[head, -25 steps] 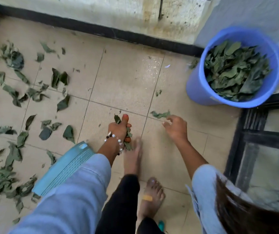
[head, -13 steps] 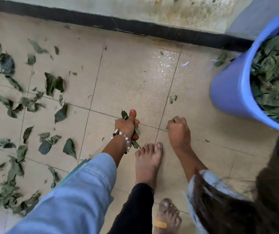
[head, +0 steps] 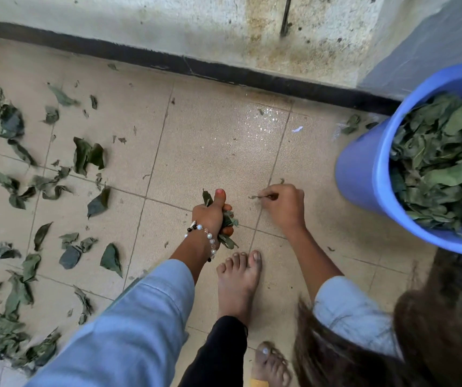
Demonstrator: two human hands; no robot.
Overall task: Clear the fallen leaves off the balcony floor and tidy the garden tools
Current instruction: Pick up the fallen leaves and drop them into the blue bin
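Tiled balcony floor (head: 218, 152) lay under us; our left hand (head: 210, 216) clutched a bunch of leaves (head: 228, 223), our right hand (head: 285, 203) pinched a scrap (head: 257, 196), nearer the bucket (head: 364, 174) at the floor's right edge.

green leaves (head: 14, 191) strewn on floor, bucket (head: 364, 169) leaf-filled

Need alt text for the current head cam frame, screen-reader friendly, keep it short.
Seen from above, a person bends over a tiled balcony floor: the left hand grips a bunch of leaves while the right hand pinches a small leaf scrap. A blue bucket full of leaves stands at right; loose leaves litter the tiles at left.
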